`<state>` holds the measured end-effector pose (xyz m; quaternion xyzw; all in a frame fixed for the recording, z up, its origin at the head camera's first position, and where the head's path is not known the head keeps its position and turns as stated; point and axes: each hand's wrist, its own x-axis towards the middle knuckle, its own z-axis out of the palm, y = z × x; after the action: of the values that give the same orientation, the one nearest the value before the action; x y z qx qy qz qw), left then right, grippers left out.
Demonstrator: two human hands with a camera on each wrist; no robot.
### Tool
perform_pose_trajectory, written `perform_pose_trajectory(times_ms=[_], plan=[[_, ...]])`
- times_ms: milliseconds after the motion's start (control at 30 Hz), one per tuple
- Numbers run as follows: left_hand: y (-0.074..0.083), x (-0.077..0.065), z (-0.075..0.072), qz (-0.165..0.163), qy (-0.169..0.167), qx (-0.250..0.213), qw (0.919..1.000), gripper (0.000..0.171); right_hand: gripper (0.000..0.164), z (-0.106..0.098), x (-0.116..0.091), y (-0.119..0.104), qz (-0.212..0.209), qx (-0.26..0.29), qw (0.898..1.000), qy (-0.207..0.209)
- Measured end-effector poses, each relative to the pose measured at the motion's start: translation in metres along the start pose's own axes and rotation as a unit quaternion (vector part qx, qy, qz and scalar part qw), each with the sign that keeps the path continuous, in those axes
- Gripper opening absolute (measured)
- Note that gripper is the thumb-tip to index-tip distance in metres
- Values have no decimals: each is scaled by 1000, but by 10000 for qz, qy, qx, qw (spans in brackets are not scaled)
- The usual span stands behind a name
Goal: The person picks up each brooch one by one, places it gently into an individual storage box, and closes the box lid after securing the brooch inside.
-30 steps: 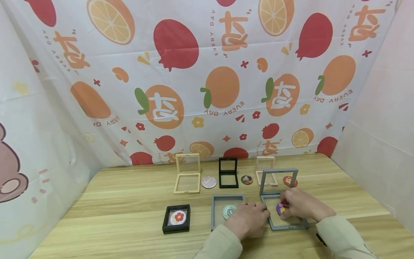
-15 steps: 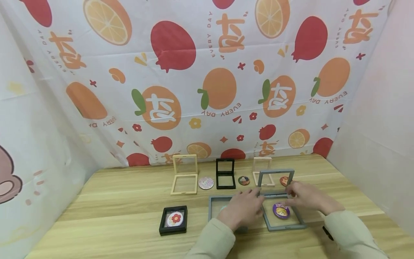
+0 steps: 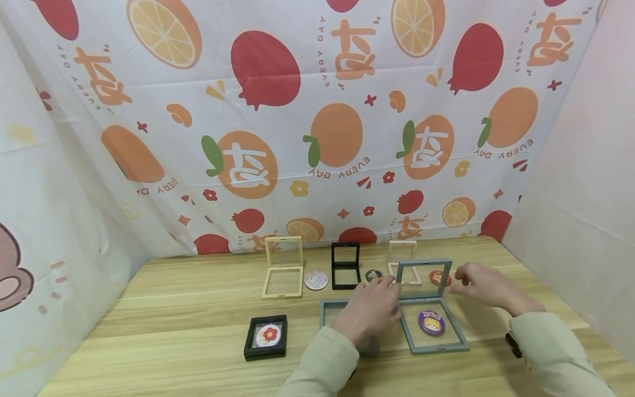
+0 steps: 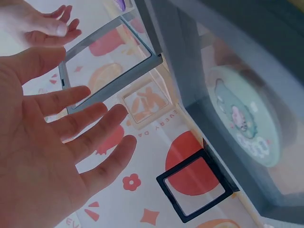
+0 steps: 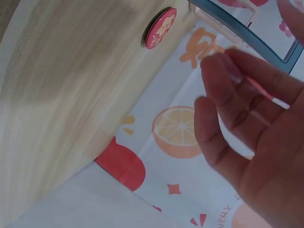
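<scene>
My left hand (image 3: 369,309) hovers over the left grey display frame (image 3: 322,315), its fingers spread and holding nothing. In the left wrist view, a mint-green badge (image 4: 249,118) sits within that frame; from the head camera, the hand hides it. To the right, a second grey display frame (image 3: 439,348) lies with its lid (image 3: 424,262) raised. A purple badge (image 3: 431,323) with a yellow animal rests on its clear film. My right hand (image 3: 488,286) is beside the raised lid, fingers loosely bent and bare, near a red badge (image 3: 439,277).
Along the back stand a yellow frame (image 3: 283,296), a black frame (image 3: 345,286) and a pale pink frame (image 3: 403,242), lids raised. A pastel badge (image 3: 316,280) and a dark badge (image 3: 373,275) lie between them. A black frame (image 3: 265,355) holding a flower badge (image 3: 268,335) lies front left.
My right hand has let go of the purple badge and moved right, past the raised lid. My left hand has shifted left off the right grey frame's edge, covering the mint-green badge.
</scene>
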<state>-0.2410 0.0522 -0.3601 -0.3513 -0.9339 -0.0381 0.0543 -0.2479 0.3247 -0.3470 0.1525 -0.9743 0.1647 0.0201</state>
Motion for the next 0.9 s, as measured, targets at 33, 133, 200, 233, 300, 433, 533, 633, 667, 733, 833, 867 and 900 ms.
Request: perform_pose_trajectory(times_ms=[33, 133, 200, 233, 300, 433, 533, 633, 667, 733, 833, 867, 900], plan=[[0, 1, -1, -11, 5, 39, 10000, 42, 40, -1, 0, 1, 53, 14, 10000, 49], [1, 4, -2, -66, -22, 35, 10000, 46, 45, -4, -2, 2, 268, 23, 9995, 173], [1, 5, -3, -127, 2, -57, 9999, 46, 47, -6, -2, 2, 348, 77, 9991, 213], [1, 6, -4, -161, 40, -96, 9998, 44, 47, -6, -2, 1, 380, 100, 9989, 237], [0, 8, -5, -249, 170, -302, 9991, 35, 49, -6, -2, 1, 425, 157, 9986, 286], [-2, 11, -6, -410, 432, -963, 9936, 16, 49, -5, 1, 0, 407, 384, 9979, 312], [-2, 13, -5, -591, 492, -1506, 9856, 17, 51, -3, 4, -3, 427, 693, 9961, 331], [-2, 16, -4, -838, 508, -1951, 9759, 25, 51, 0, 6, -4, 422, 956, 9935, 442], [-3, 17, -3, -917, 531, -2050, 9730, 31, 51, 1, 7, -5, 423, 1036, 9925, 484], [-3, 19, -3, -1044, 573, -2277, 9664, 42, 50, 3, 9, -5, 395, 1127, 9913, 559], [-6, 20, -2, -1160, 563, -2544, 9585, 46, 50, 5, 12, -6, 416, 1283, 9893, 556], [-6, 21, -1, -1177, 546, -2617, 9564, 45, 50, 5, 13, -7, 441, 1325, 9887, 539], [-7, 21, -1, -1196, 512, -2705, 9539, 46, 51, 5, 14, -8, 457, 1344, 9886, 507]])
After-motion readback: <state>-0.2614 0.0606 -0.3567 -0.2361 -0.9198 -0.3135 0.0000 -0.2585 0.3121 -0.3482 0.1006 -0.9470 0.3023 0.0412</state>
